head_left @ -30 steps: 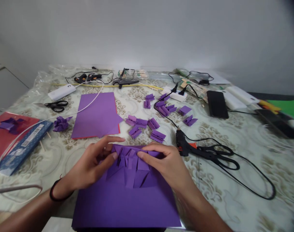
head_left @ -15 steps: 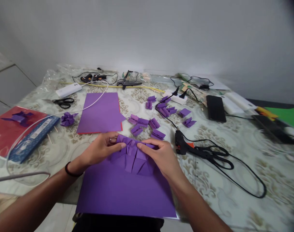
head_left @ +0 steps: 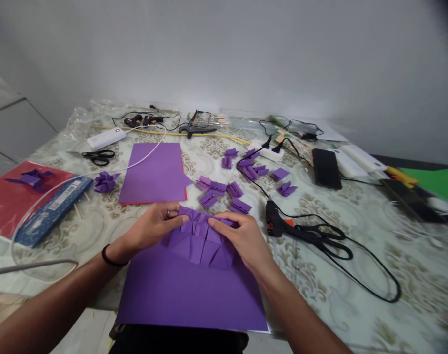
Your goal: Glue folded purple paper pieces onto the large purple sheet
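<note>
A creased, partly folded sheet of purple paper [head_left: 198, 249] is held between both hands, over a larger flat purple sheet [head_left: 187, 295] at the table's front edge. My left hand [head_left: 161, 223] pinches its upper left edge, thumb on top. With thumb and fingers, my right hand [head_left: 242, 233] grips the upper right part; the fingertips behind the paper are hidden. Pleats and square creases run across the middle of the sheet. Just beyond lie several small folded purple paper pieces [head_left: 217, 188]. Right of my right hand is a black glue gun [head_left: 275, 219], beside black-handled scissors [head_left: 323, 238].
Purple sheets [head_left: 153, 169] lie behind my left hand, near a crumpled purple paper piece [head_left: 105, 182] and dark scissors [head_left: 98, 157]. A power strip [head_left: 270, 151], a phone [head_left: 326, 168] and looping cords occupy the right. A red packet [head_left: 10, 206] lies at far left.
My left thumb has slid slightly left along the creased paper. My right hand keeps its grip, and the view has shifted a little.
</note>
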Demonstrator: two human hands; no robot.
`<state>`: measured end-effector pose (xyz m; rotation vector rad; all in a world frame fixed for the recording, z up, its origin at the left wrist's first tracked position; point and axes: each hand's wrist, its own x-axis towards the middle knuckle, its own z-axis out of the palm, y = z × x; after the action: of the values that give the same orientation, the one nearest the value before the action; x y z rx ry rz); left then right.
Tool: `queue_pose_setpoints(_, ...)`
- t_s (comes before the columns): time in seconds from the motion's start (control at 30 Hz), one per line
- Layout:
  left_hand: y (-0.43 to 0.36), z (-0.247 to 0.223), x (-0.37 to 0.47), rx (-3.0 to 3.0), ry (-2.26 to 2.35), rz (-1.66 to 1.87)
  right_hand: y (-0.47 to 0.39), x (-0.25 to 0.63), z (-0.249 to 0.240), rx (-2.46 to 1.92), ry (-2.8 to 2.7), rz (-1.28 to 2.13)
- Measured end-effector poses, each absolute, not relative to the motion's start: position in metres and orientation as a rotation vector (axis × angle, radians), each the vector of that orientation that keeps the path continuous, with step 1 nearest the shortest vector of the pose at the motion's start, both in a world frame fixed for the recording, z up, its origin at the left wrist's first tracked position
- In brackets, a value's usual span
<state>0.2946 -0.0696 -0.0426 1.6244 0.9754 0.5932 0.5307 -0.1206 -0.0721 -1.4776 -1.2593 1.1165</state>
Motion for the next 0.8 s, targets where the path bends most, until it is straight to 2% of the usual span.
queue_pose_setpoints(0.17,-0.068,-0.044,0.293,1.641,0.978,0.562,-0.12,0.541,-0.052,-1.449,-1.536,1.063)
queue_pose_setpoints(0.37,-0.071,-0.049,0.297,1.701,0.915,0.486,-0.125,0.53,-0.05,-1.382,-1.612,1.251)
queue_pose_setpoints(0.8,-0.074,-0.05,0.299,1.647,0.916,0.524,-0.123,0.522,-0.06,-1.353,-1.484,1.346)
